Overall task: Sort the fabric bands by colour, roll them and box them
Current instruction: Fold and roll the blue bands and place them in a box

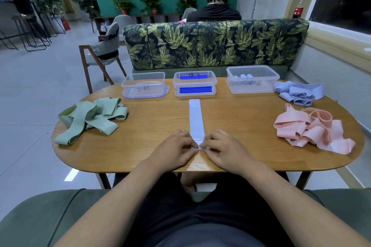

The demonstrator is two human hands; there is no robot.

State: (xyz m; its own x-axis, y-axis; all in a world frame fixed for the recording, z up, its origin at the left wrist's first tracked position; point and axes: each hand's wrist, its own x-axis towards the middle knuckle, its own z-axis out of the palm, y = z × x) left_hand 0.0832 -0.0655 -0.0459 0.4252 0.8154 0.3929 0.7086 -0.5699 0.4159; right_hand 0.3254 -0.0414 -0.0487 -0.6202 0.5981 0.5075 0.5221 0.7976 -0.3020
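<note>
Centre: blue band [196, 118] lies flat, running toward 12 o'clock. Its near end is pinched between curled fingertips of left hand [174, 147] and right hand [222, 149]. Box [269, 86] at 1 o'clock holds blue rolls [243, 76].

Centre: pale blue band [196, 118] flat, straight; green pile [90, 116] left; pink pile [309, 128], blue pile [299, 93] right.

Three boxes: left box [143, 84], middle box [195, 83], right box [253, 86]. Three heaps: green heap [90, 116], blue heap [299, 93], pink heap [309, 130]. One flat band [195, 118].
</note>
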